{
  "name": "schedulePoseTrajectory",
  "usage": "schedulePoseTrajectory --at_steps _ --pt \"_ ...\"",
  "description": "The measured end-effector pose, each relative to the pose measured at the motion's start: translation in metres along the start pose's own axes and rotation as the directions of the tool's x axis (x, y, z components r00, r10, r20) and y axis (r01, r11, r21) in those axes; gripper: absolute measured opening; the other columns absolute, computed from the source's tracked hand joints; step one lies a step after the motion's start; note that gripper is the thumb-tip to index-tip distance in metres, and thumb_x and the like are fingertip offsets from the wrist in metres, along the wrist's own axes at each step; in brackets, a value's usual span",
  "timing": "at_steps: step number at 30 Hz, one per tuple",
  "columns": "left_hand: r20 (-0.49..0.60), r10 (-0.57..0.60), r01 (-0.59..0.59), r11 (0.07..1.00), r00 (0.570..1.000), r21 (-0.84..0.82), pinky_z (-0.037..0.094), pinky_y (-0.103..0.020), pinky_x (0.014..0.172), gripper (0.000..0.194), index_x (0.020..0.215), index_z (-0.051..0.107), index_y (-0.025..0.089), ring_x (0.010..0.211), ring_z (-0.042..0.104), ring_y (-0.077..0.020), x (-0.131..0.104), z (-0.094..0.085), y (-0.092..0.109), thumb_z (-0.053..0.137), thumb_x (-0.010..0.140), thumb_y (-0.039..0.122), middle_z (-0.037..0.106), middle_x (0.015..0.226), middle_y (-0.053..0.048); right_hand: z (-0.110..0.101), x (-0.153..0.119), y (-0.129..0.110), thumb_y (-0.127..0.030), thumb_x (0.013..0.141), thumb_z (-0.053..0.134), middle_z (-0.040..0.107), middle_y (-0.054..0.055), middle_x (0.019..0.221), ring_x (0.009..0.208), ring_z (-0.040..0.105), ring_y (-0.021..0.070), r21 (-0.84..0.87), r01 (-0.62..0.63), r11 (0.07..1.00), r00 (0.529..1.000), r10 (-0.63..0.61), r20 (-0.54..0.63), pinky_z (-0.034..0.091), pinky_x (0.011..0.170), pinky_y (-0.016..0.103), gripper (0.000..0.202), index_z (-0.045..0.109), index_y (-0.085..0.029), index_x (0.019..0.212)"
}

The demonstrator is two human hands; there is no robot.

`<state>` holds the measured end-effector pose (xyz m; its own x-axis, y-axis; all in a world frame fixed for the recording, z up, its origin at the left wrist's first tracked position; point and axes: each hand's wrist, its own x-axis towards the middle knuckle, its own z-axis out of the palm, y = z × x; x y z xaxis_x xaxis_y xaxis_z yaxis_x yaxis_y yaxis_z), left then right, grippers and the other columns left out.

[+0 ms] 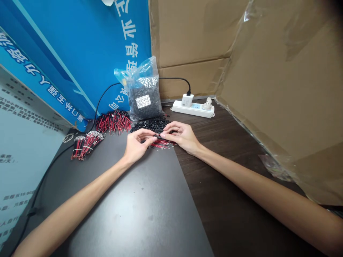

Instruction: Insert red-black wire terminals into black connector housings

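My left hand [136, 144] and my right hand [184, 137] meet near the far edge of the grey work surface, fingertips almost touching. Each has thumb and fingers pinched together; what is between them is too small to make out. Right under the fingertips lies a loose bunch of short red and black wires [162, 144], partly hidden by the hands. Just behind the hands spreads a heap of small black plastic pieces [150, 124]. Left of that heap lies a pile of red and black wires with black ends [114, 122].
Banded wire bundles [87, 144] lie at the left. A clear bag of black parts [146, 98] with a label stands against the blue panel [88, 46]. Behind my right hand is a white power strip [193, 109] with a charger. Cardboard [281, 89] walls the right side.
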<state>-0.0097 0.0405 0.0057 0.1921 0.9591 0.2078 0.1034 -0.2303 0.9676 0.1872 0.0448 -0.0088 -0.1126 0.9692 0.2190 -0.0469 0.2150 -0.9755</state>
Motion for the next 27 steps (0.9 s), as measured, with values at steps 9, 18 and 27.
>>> schedulePoseTrajectory --at_steps 9,18,27 --pt "-0.014 0.044 -0.043 0.997 0.999 0.07 0.049 -0.026 0.056 0.017 0.08 0.075 0.017 0.064 0.064 -0.0142 0.0009 0.0002 0.0019 0.082 0.07 0.029 0.074 0.077 -0.004 -0.0009 0.0009 -0.0002 -0.046 0.064 0.087 0.073 0.004 0.081 0.079 0.069 0.0191 0.0 0.027 1.0 0.999 -0.027 0.033 0.054 0.07 0.031 0.037 0.07 -0.019 0.082" --pt "0.012 0.017 -0.018 0.997 1.0 0.073 0.053 -0.028 0.061 0.018 0.079 0.076 0.017 0.063 0.065 -0.0148 0.0007 0.0009 0.0028 0.082 0.068 0.029 0.075 0.076 -0.005 -0.0001 -0.0004 0.0 -0.044 0.066 0.087 0.075 0.005 0.082 0.08 0.072 0.0208 -0.045 0.033 0.998 0.999 -0.031 0.045 0.054 0.069 0.031 0.035 0.07 -0.018 0.083" --pt "0.024 -0.013 0.011 0.996 1.0 0.085 0.056 -0.03 0.064 0.016 0.074 0.077 0.017 0.065 0.068 -0.0177 0.0001 0.001 0.0023 0.083 0.065 0.029 0.076 0.075 -0.006 -0.0005 -0.0021 -0.0012 -0.041 0.066 0.086 0.078 0.006 0.078 0.074 0.073 0.0211 -0.033 -0.009 0.999 0.995 0.012 0.1 0.058 0.072 0.034 0.036 0.073 -0.017 0.089"
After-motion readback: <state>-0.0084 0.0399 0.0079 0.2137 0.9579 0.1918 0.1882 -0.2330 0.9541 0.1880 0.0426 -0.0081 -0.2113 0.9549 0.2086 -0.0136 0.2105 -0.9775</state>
